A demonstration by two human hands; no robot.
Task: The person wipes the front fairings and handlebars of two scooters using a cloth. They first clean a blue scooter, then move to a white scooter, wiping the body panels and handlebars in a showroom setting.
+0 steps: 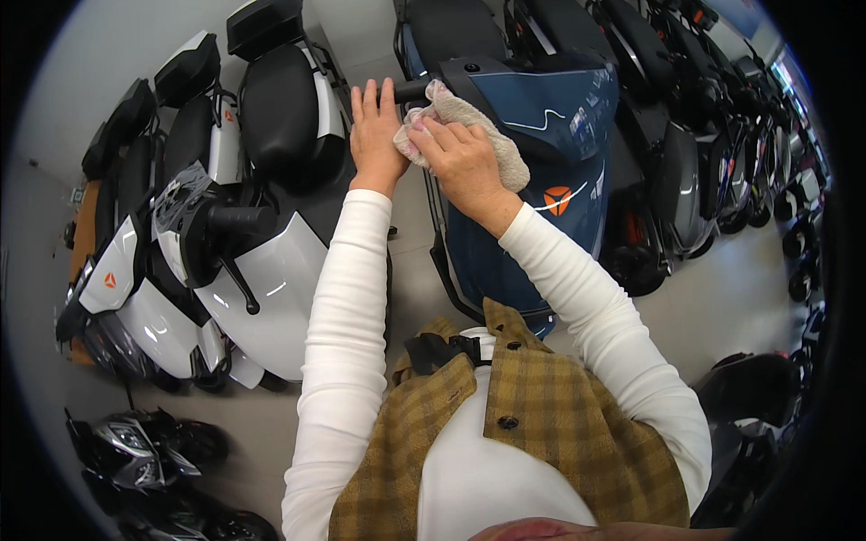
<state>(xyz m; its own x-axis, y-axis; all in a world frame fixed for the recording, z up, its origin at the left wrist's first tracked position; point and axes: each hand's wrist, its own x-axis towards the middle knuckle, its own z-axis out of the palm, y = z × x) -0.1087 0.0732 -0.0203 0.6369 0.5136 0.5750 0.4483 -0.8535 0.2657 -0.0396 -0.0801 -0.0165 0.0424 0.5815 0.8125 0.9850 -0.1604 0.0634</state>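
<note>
A blue scooter (577,243) with an orange round emblem stands in front of me. My right hand (467,167) grips a beige towel (510,162) with pinkish patches, its fingers bent into the cloth. The towel lies against the left side of the scooter's handlebar area and covers part of it. Beside it, at the outer end of the black handlebar grip (413,90), is my left hand (377,149), palm down with its fingers stretched out and apart. Whether its palm touches the grip is hard to tell.
A white scooter (266,293) with a black seat (280,113) and a brake lever (241,287) stands close on my left. More scooters line the right side, including a dark grey one (681,189). A black-and-silver motorbike (140,451) is at lower left. Pale floor tiles (695,293) show between them.
</note>
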